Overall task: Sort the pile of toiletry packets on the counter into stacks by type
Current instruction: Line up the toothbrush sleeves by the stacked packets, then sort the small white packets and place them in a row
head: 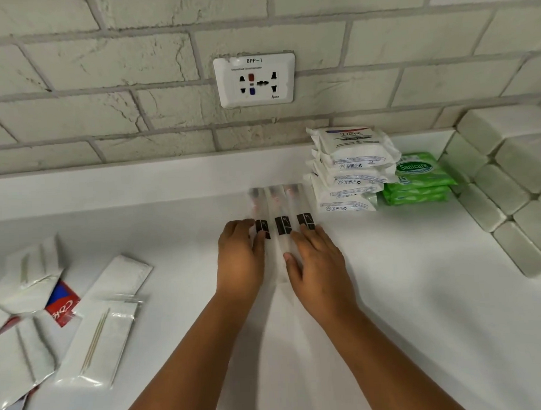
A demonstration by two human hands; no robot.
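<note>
- Three long clear packets [278,210] side by side mid-counter, each with a black label, a toothbrush-like shape dimly visible inside; contents too blurred to confirm.
- Left hand [241,258] flat on the leftmost packet, fingers straight, gripping nothing.
- Right hand [316,258] flat across the middle and right packets, fingers extended, likewise grasping nothing.
- Stack of white Dove packs [349,167] just right of the packets, near the wall; about five, lower ones hard to separate.
- Stack of green Sanicare packs [420,179] touching the Dove stack's right side; roughly three.
- Unsorted pile [51,319] at far left, well apart: white sachets holding thin sticks, one red Colgate packet [62,303] tucked among them.
- Wall socket [255,80] on the tiled wall above the white counter [391,308].
</note>
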